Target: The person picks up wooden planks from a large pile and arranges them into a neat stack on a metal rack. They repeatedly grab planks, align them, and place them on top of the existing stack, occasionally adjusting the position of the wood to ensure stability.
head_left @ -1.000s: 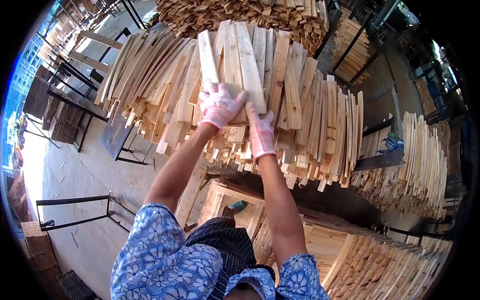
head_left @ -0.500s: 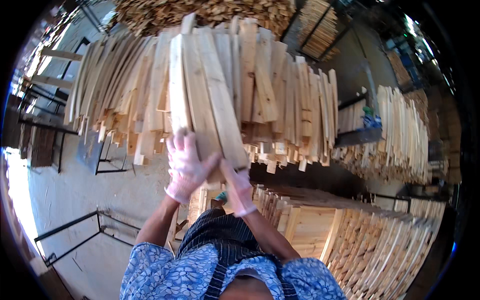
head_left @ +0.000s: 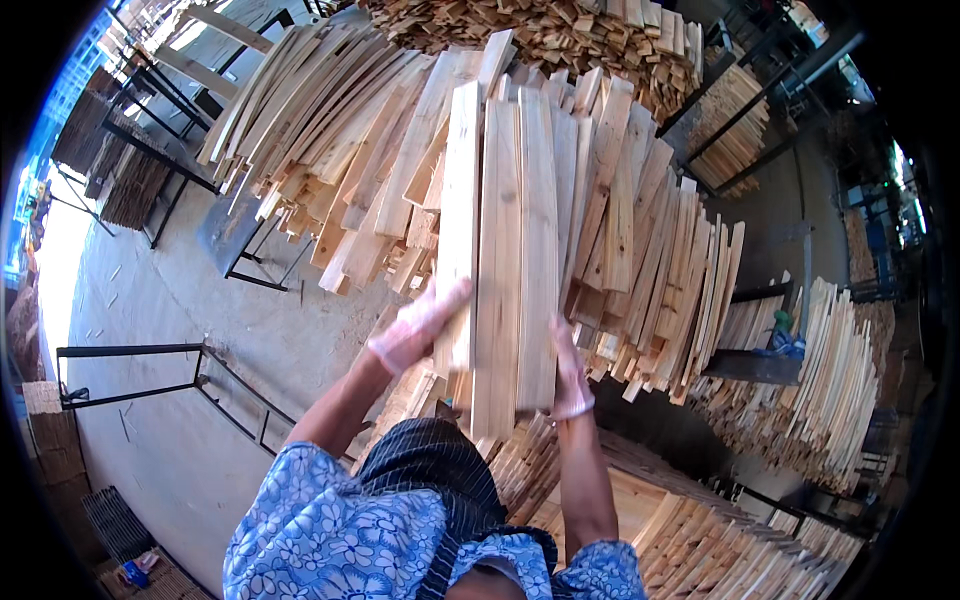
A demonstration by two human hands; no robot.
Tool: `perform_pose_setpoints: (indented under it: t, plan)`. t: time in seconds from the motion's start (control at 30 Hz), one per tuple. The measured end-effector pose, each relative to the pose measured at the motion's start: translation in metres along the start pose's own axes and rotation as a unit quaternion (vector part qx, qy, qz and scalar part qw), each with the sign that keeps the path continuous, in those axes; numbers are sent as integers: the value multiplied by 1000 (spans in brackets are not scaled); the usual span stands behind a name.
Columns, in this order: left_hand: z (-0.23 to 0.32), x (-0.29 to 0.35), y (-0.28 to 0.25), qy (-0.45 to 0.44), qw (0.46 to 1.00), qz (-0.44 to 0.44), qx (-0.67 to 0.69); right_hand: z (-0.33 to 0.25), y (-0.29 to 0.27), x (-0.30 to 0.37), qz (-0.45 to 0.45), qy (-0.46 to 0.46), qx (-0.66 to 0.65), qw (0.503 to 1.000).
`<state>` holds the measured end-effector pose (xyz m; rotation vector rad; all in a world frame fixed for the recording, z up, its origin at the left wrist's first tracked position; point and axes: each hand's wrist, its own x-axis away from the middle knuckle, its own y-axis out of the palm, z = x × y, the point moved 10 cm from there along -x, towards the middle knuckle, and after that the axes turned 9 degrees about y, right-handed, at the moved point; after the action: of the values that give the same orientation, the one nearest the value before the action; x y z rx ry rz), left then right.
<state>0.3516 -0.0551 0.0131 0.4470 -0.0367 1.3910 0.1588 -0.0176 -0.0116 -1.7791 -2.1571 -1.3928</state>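
Between my two hands is a bundle of several pale wooden boards [head_left: 502, 260], lying side by side lengthwise away from me. My left hand [head_left: 424, 322], in a thin whitish-pink glove, presses on the left side of the bundle near its close end. Against the right side, my gloved right hand [head_left: 571, 372] grips the outermost board; most of its fingers are hidden by the wood. Beyond the bundle, its far part overlaps a wide stack of loose boards [head_left: 625, 200].
A black metal frame [head_left: 130, 350] stands on the concrete floor [head_left: 160, 450] at left. Stacked planks [head_left: 700, 555] fill the lower right, close to my right arm. More boards [head_left: 830, 370] are piled at far right, and short wood pieces [head_left: 560, 40] at the back.
My hands have moved apart to opposite sides of the boards, which now lie straighter and closer together, nearer to me. The view has turned, shifting the stack rightward.
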Motion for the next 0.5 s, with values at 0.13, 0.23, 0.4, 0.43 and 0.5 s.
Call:
perform_pose_setpoints:
  t: [0.13, 0.23, 0.4, 0.43, 0.5]
  plan:
    - [-16, 50, 16, -6, 997, -67, 22, 83, -124, 9, 38, -78, 274, 958]
    - [-72, 36, -23, -163, 972, 1, 169, 41, -45, 17, 38, -44, 218, 974]
    - [0, 53, 25, -107, 988, -28, 105, 19, -26, 40, 117, -24, 58, 991]
    - [2, 55, 25, -75, 991, -38, 108, 22, -25, 46, 116, -52, 66, 990]
    - [2, 61, 34, -21, 991, -63, 114, 31, -32, 66, 125, -109, 80, 983]
